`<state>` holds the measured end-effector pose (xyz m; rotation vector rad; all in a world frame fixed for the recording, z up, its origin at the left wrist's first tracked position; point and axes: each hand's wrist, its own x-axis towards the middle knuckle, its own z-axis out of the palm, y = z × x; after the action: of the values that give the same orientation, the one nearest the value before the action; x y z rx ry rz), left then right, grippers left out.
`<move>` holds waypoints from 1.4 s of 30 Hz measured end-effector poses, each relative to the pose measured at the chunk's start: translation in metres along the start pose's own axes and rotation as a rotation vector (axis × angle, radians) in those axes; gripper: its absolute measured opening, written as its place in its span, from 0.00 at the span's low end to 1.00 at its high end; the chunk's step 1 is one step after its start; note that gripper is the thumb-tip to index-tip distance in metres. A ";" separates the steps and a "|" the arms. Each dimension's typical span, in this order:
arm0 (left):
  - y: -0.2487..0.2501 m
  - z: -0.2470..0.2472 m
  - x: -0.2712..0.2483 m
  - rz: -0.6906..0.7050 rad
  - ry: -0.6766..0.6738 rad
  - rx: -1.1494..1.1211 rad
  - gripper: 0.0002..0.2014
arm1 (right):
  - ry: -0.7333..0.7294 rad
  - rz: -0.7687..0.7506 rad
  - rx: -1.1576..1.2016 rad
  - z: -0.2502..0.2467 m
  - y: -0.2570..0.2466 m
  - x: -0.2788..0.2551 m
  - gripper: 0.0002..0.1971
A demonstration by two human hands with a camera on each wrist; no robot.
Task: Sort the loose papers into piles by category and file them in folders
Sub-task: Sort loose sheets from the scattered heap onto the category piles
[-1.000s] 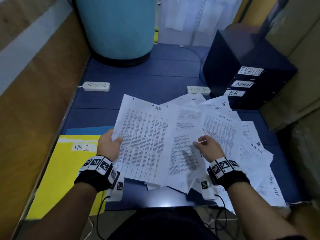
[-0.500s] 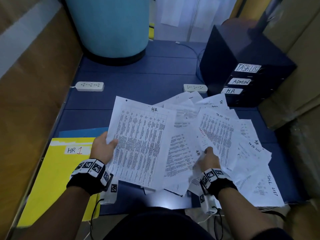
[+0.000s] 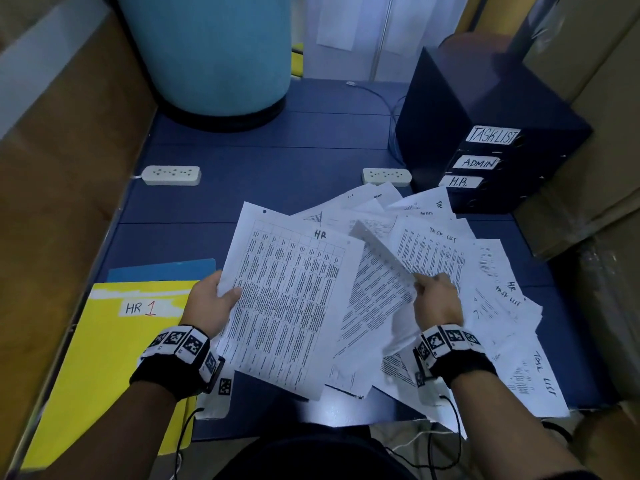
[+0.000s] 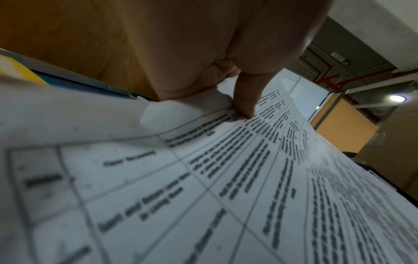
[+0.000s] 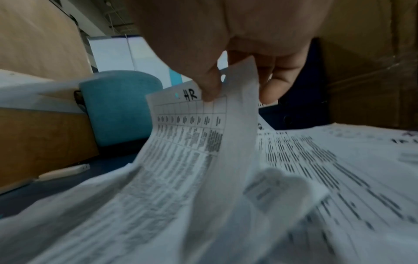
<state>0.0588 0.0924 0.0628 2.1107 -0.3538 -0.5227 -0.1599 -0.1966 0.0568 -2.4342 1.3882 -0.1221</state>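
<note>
White HR sheet flat | lifted sheet curling | yellow folder smooth

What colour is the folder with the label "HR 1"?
Yellow. The folder shows best in the head view, at the left.

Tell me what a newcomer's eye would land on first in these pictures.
First, the white sprawl of loose papers fanned over the dark blue table, some marked HR or TASK LIST. The left hand holds up an HR sheet while the right hand pinches another sheet and lifts it off the pile. Next, the bright yellow folder labelled HR 1 at the near left.
</note>
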 end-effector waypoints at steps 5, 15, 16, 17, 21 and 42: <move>0.009 0.003 -0.001 0.050 -0.043 0.030 0.07 | 0.026 -0.124 0.365 -0.041 -0.014 0.008 0.12; 0.031 0.019 -0.002 0.173 -0.128 -0.040 0.08 | -0.388 -0.273 0.652 -0.064 -0.057 0.010 0.12; 0.030 0.020 -0.001 0.162 -0.107 -0.038 0.08 | -0.406 -0.261 0.674 -0.061 -0.057 0.010 0.12; 0.030 0.021 -0.001 0.154 -0.091 -0.032 0.07 | -0.417 -0.257 0.678 -0.059 -0.056 0.011 0.11; 0.034 0.021 -0.002 0.119 -0.053 -0.094 0.15 | -0.386 -0.262 0.668 -0.054 -0.056 0.014 0.10; 0.023 0.009 -0.003 -0.003 0.021 -0.040 0.13 | -0.267 0.252 -0.041 0.049 0.009 0.010 0.13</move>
<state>0.0504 0.0749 0.0781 2.0773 -0.3255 -0.5053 -0.1503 -0.1973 0.0070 -2.1850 1.5665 0.2832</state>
